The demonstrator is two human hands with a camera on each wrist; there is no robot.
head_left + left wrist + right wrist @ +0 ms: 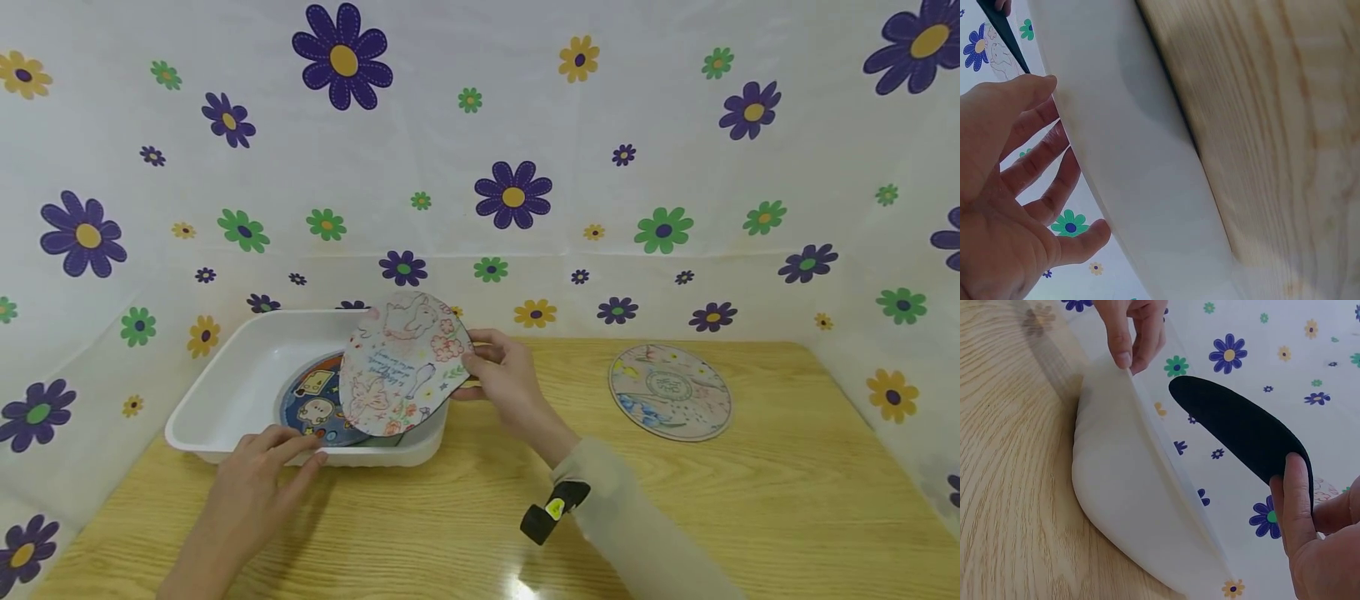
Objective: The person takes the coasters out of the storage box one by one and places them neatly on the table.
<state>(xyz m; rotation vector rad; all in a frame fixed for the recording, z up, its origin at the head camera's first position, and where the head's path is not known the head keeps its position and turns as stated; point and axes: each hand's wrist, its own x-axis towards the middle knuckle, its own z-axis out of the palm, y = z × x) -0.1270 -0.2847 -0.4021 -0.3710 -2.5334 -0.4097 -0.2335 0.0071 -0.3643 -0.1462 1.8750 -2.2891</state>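
Note:
My right hand (510,379) pinches the edge of a round mouse pad (405,367) with pink and red drawings, holding it tilted over the right part of a white plastic basin (217,392). Seen from the right wrist, the pad's underside (1241,428) is plain black. My left hand (258,475) holds the basin's front rim, thumb on the outer side and fingers over the edge. Inside the basin lies a dark blue round pad (315,408) with cartoon figures, partly covered by the raised one. A bit of another greyish pad (386,440) shows under it.
Another round pad (670,392), pale with floral drawings, lies flat on the wooden table (510,517) to the right. A white sheet (450,150) with printed flowers stands behind the table and along both sides. A black strap (555,510) is on the right sleeve.

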